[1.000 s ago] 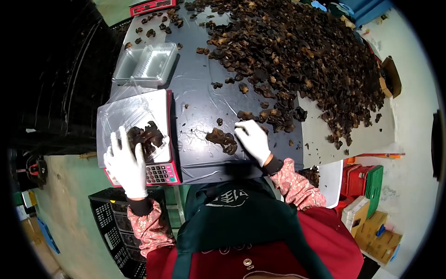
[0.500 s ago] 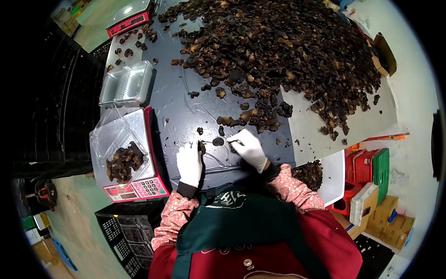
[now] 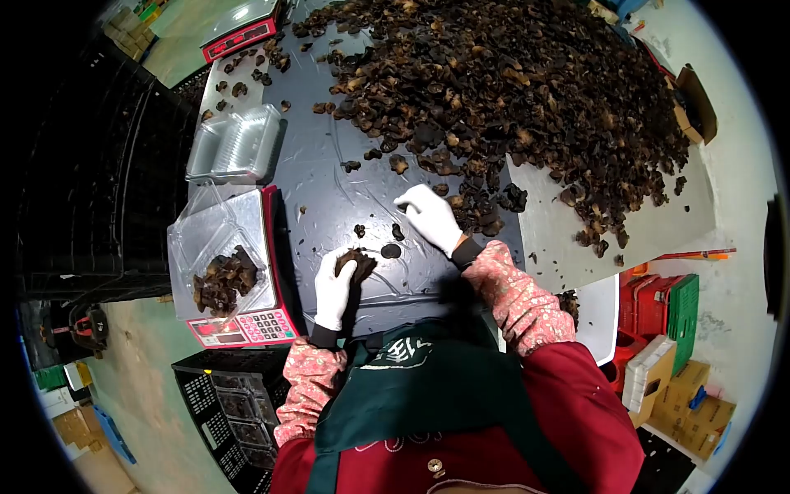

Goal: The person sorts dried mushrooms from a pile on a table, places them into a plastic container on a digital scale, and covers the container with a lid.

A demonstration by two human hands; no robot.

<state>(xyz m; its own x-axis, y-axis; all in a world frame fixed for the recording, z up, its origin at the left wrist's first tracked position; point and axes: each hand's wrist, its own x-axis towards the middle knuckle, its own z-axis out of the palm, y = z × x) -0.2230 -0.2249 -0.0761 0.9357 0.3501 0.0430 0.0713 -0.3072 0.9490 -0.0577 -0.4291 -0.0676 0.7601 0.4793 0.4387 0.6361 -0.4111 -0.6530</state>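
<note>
Left hand (image 3: 332, 292) clasps dark fungus pieces (image 3: 357, 267) near the front of the shiny grey worktop (image 3: 313, 181), apart from the right hand (image 3: 429, 216), whose hold is unclear; greenish floor (image 3: 148, 337) lies left, pale wall (image 3: 741, 214) right.

Wears white gloves (image 3: 434, 222), pink floral sleeves (image 3: 518, 295) with black cuffs (image 3: 467, 253), red top (image 3: 580, 412) and green apron (image 3: 436, 391) with white lettering (image 3: 406, 351).
</note>
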